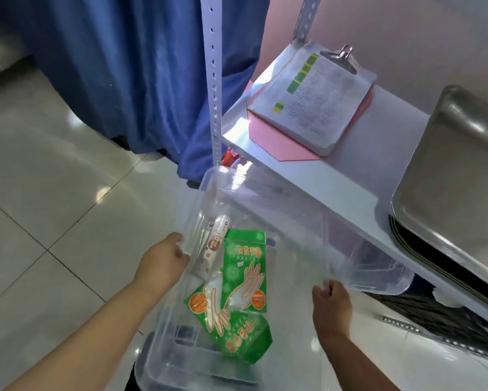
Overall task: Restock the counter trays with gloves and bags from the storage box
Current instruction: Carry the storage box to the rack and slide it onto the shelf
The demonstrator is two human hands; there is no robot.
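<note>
While I hold the clear storage box (209, 179) in the air over the pale tiled floor (39, 179), it tilts, its near end low by my body and its far end up against the front edge of the white shelf (350, 176); whether box and shelf touch I cannot tell. My left hand (164, 258) grips the left rim, its fingers (180, 249) curled over the edge. My right hand (331, 303) grips the right rim, its fingers (321, 290) closed on the thin plastic wall.

Inside the box lie two green glove packets printed with white hands. The upper packet (245, 275) sits roughly upright in the middle of the box, and the lower packet (243, 340) lies askew just nearer to me, partly under the first. A white roll of bags (216, 235) with orange print lies along the left wall, just beside the upper packet.

On the shelf, far and to the right, a clipboard (319, 100) with printed pages rests on a pink sheet (274, 139). Right of it stands a stack of steel trays (457, 170), the top one bottom-up. A perforated post (213, 80) rises at the shelf's left corner, and a blue curtain (124, 66) hangs behind it on the far left.
</note>
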